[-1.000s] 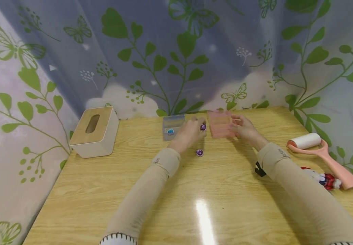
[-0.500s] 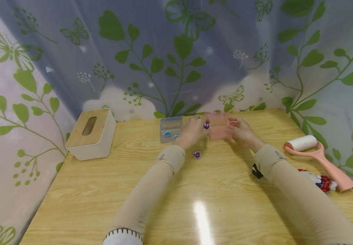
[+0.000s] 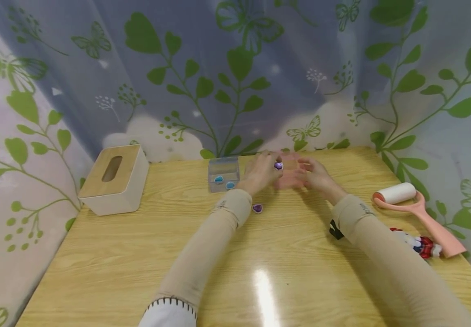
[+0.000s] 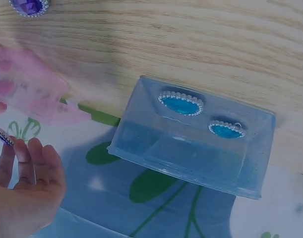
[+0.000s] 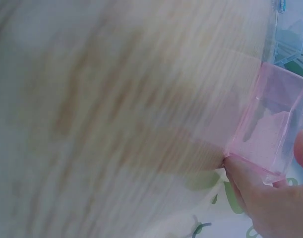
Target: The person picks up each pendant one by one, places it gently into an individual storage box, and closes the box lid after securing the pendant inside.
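Note:
My left hand [image 3: 262, 171] pinches a purple gem [image 3: 278, 166] with a silver beaded rim, at the left side of the clear pink box [image 3: 288, 182]. In the left wrist view this gem [image 4: 3, 136] is edge-on between the fingertips. My right hand [image 3: 318, 177] grips the pink box from its right end; the right wrist view shows fingers [image 5: 240, 173] at the lower corner and the thumb apart from the wall. Left of that, a clear blue box [image 4: 191, 176] holds two blue gems [image 4: 181, 105]. A second purple gem [image 3: 257, 208] lies on the table in front.
A tissue box [image 3: 114, 181] with a wooden lid stands at the back left. On the right lie a pink lint roller [image 3: 419, 209], a small red-and-white doll [image 3: 417, 243] and a black item [image 3: 335, 230] beside the right sleeve. A patterned curtain [image 3: 235, 91] hangs behind the table.
My left hand has moved right with the purple gem, from beside the blue box to the pink box, uncovering the second blue gem. The right hand stays at the pink box.

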The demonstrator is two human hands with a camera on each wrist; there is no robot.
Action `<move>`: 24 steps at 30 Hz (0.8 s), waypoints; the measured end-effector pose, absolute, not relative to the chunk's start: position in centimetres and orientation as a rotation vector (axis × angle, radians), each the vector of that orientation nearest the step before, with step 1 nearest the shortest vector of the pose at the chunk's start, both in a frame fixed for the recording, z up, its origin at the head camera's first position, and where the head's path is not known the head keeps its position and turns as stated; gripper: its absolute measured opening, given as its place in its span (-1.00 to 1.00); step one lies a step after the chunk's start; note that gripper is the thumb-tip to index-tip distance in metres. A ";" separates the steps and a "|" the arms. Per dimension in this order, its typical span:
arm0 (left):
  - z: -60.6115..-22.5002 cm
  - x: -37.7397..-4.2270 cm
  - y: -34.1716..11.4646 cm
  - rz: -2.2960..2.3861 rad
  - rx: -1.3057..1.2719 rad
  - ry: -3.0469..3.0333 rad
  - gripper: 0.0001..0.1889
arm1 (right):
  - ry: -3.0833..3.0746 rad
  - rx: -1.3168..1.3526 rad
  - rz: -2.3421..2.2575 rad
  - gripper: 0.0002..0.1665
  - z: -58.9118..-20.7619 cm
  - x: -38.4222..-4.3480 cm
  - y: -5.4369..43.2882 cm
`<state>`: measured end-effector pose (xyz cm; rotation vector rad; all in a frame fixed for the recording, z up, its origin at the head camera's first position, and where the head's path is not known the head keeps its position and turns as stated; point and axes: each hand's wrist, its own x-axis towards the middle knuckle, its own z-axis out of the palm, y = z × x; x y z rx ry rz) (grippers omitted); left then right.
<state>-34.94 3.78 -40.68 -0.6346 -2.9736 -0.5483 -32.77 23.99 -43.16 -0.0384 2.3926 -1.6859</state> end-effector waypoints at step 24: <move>-42.2 -36.8 5.5 -0.434 -0.565 -2.990 -0.72 | 2.409 -0.060 -1.697 -0.25 -43.6 -32.8 24.1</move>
